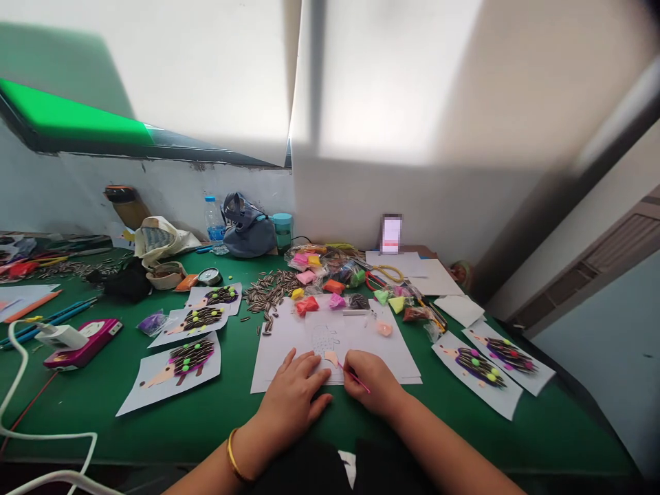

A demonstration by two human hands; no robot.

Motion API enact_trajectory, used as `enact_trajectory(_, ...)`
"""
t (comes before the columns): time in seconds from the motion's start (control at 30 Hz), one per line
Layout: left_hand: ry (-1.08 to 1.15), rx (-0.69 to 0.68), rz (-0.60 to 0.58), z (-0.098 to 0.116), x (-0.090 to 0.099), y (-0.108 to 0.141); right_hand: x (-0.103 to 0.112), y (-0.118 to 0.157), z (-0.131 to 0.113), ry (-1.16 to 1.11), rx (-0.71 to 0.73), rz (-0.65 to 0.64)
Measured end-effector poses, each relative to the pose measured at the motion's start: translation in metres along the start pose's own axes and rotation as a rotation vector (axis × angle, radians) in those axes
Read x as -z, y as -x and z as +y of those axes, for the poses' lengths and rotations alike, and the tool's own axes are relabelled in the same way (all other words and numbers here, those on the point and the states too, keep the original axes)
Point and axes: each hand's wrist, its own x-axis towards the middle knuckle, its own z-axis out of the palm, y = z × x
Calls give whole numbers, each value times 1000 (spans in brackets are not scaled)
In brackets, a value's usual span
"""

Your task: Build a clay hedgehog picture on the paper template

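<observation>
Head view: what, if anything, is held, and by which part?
The right hand holds a thin pink tool partway along; the left hand grips nothing.

Paper (pixel 399 361) lies between cards (pixel 155 393) on the table (pixel 155 440).

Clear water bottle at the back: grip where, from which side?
Probably the neck just under the blue cap, from above: the bottle stands with its top uncovered, while the blue bag crowds its right side and the wall is behind.
</observation>
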Motion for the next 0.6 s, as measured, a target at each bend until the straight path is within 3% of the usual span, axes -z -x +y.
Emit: enact_trajectory(0.6,-3,24,-46,1,3,0,-2,-1,4,-34,-20,35)
